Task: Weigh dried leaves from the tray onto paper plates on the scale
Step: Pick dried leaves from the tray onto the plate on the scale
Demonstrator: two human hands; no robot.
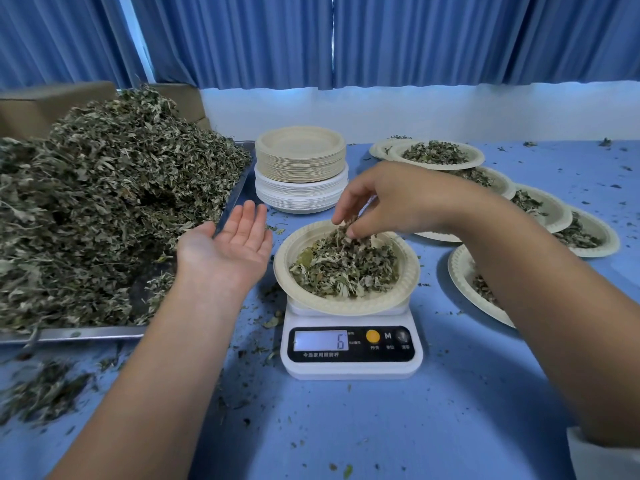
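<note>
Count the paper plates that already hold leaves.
6 plates: one on the scale, four in a line at the right, one by the right forearm. Two further rims show, contents unseen.

A plain white sleeve (602, 459) shows at the right upper arm, ending near the elbow. Both forearms, the left hand (230, 244) and the right hand (384, 199) are bare.

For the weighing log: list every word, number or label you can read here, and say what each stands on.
"6": on the display of the scale.
"M": on the scale's front panel, right of the yellow button.
Chinese line under the display: too small to read surely.
Small captions under the buttons: too blurred.
The paper plates: no print visible.
</note>
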